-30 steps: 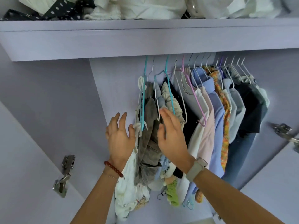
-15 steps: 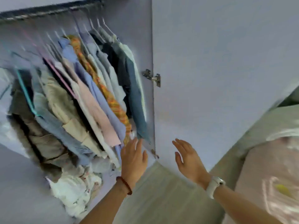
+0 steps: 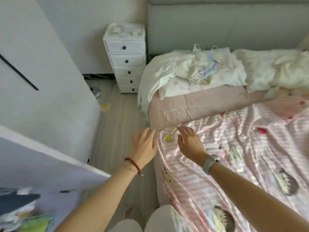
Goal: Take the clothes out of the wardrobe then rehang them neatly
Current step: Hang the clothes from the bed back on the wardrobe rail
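My left hand [image 3: 144, 146] and my right hand [image 3: 189, 143] are both stretched forward with fingers spread, holding nothing, over the near corner of the bed [image 3: 175, 109]. A pile of pale clothes with several thin hangers [image 3: 199, 67] lies on the bed near its head. Only a blurred scrap of the wardrobe's hanging clothes [image 3: 20, 208] shows at the bottom left, behind the open lilac wardrobe door [image 3: 41, 166].
A pink striped sheet [image 3: 242, 156] with cartoon prints covers the bed. A white chest of drawers [image 3: 126, 59] stands between wall and bed. A narrow strip of wooden floor [image 3: 115, 128] runs between wardrobe and bed, with small items lying on it.
The view has swung from the wardrobe rail round to the bed. Both hands left the hanging clothes and now reach empty over the bed corner.
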